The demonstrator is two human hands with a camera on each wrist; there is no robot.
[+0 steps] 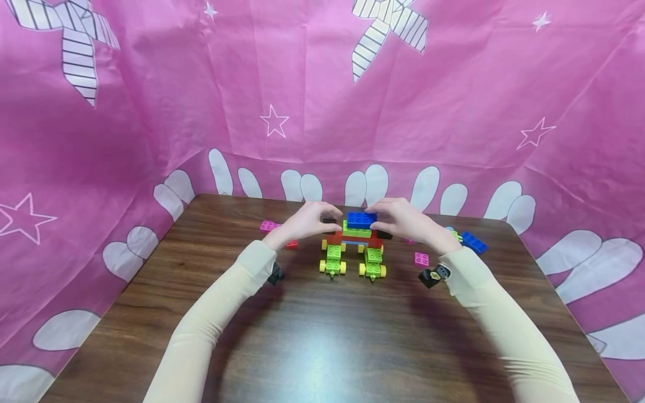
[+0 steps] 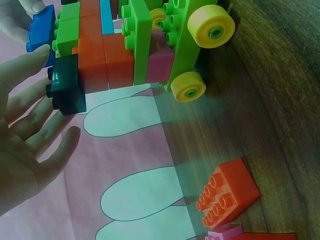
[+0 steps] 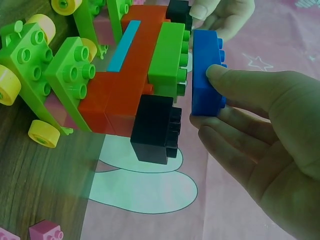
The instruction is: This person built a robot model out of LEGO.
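Observation:
In the head view my right hand pinches a blue brick between thumb and fingers. That brick hovers just above a lime green brick, a narrow gap showing between them in the right wrist view. The green brick tops a structure of red bricks on lime wheeled bases with yellow wheels. A black brick sticks out at each end. My left hand grips the black brick on the left end, thumb on top and fingers behind it.
On the brown table, pink bricks and a red brick lie to the left. A pink brick and a blue brick lie right. A pink cloth surrounds the table's back and sides.

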